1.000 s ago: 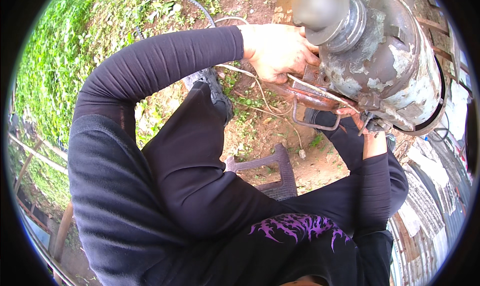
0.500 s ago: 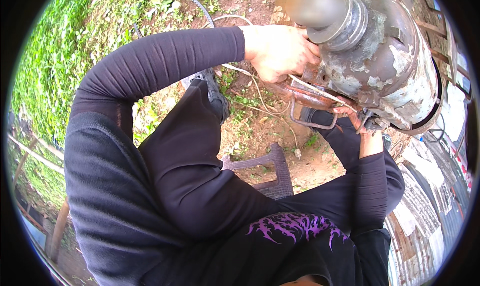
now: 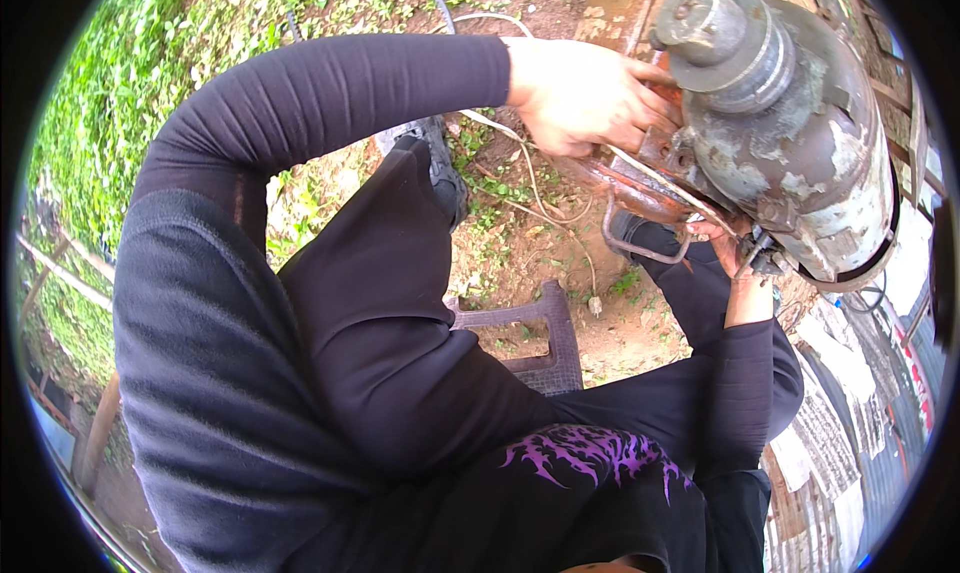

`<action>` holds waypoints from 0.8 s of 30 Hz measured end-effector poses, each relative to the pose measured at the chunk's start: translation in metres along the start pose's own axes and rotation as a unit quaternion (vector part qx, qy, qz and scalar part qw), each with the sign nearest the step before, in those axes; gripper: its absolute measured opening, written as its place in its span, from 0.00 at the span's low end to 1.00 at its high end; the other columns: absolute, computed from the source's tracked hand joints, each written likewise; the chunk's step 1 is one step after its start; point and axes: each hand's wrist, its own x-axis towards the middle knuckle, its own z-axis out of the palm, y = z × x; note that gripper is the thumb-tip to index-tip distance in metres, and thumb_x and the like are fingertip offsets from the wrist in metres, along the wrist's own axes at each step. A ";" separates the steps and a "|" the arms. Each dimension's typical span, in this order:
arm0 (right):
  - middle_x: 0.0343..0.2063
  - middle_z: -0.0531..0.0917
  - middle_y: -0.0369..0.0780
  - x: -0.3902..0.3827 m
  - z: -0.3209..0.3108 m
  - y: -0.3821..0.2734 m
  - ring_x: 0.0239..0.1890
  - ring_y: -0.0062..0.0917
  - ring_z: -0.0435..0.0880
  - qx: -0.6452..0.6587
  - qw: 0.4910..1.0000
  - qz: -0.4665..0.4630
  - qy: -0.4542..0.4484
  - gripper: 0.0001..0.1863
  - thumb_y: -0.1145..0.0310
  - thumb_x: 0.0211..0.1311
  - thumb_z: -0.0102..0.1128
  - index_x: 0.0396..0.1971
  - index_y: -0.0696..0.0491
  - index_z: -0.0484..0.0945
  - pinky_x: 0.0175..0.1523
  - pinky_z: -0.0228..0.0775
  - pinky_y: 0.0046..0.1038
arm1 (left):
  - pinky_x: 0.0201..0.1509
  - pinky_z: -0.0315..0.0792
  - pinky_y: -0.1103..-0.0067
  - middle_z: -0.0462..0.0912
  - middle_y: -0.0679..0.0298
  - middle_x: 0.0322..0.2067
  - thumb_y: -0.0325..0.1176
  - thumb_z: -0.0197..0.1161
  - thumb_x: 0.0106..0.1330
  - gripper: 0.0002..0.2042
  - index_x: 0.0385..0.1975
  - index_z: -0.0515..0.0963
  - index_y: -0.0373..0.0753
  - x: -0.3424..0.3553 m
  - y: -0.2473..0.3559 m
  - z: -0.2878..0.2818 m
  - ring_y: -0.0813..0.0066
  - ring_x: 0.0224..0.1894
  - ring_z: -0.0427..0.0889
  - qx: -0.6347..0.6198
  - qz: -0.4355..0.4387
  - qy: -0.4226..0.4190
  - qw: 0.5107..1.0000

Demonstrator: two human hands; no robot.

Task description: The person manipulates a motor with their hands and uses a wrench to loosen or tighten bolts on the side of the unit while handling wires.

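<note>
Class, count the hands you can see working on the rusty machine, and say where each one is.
2. The left hand grips the rusty machine at its upper left, beside the grey cap. The right hand reaches up under the machine's lower edge, its fingers partly hidden.

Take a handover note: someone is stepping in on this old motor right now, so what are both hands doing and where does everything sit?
Left hand: laid on the rusty base beside the grey motor, fingers pressed against the housing.
Right hand: reaching up under the motor's lower edge; what it grips is hidden.
A pale cord trails from the motor to the dirt ground.
Plastic stool sits below, between the legs.
Done or left: not shown; the motor looks mounted, with nothing visibly removed.
</note>
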 end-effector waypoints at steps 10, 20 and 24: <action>0.59 0.68 0.52 0.001 0.016 -0.004 0.53 0.52 0.75 0.059 0.998 -0.006 -0.024 0.38 0.49 0.62 0.57 0.65 0.56 0.58 0.48 0.79 0.54 | 0.67 0.60 0.63 0.80 0.55 0.43 0.34 0.62 0.40 0.13 0.27 0.81 0.37 0.010 0.000 -0.015 0.61 0.57 0.72 0.043 -0.016 -0.014 0.999; 0.59 0.67 0.52 0.002 0.009 -0.004 0.52 0.56 0.74 0.051 0.998 -0.004 -0.023 0.39 0.45 0.62 0.53 0.65 0.55 0.58 0.47 0.77 0.57 | 0.61 0.67 0.67 0.75 0.54 0.52 0.38 0.63 0.49 0.26 0.50 0.75 0.35 0.005 -0.006 -0.016 0.59 0.58 0.72 0.053 -0.070 -0.040 0.995; 0.59 0.67 0.52 0.001 0.007 -0.004 0.52 0.57 0.74 0.055 0.998 -0.008 -0.025 0.39 0.43 0.62 0.52 0.65 0.54 0.58 0.47 0.77 0.59 | 0.64 0.63 0.68 0.71 0.56 0.56 0.38 0.61 0.50 0.30 0.56 0.72 0.36 -0.005 -0.002 -0.005 0.61 0.60 0.69 0.080 -0.068 0.031 0.994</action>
